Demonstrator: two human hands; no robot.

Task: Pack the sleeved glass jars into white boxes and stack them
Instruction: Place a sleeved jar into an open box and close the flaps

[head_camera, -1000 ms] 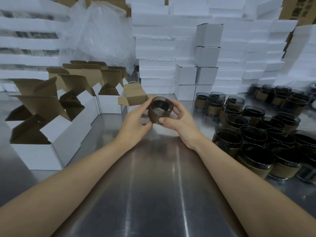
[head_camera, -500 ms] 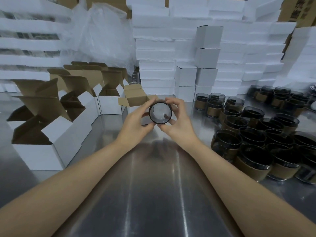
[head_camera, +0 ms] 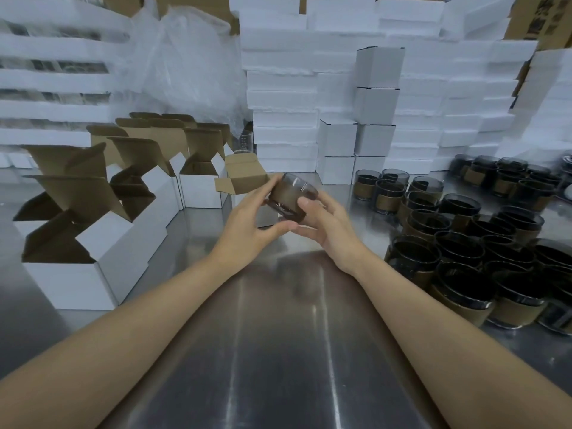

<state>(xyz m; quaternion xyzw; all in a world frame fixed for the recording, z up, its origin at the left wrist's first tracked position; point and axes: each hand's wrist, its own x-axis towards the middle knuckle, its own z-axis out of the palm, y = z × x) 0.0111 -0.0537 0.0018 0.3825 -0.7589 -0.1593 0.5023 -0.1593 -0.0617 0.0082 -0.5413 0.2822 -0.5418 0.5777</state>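
Glass jar (head_camera: 288,193) btwn L hand (head_camera: 247,232), R hand (head_camera: 329,226)

This was a packing room in a workshop or warehouse, set up for boxing goods in bulk. A long steel table (head_camera: 278,351) carried dozens of identical sleeved glass jars (head_camera: 458,252) crowded on one side and rows of open white boxes (head_camera: 71,283) with their flaps up on the other. At the back, closed white boxes (head_camera: 379,68) stood stacked against tall piles of white foam slabs (head_camera: 284,99), with loose plastic wrap (head_camera: 192,63) and brown cartons (head_camera: 538,17) behind.
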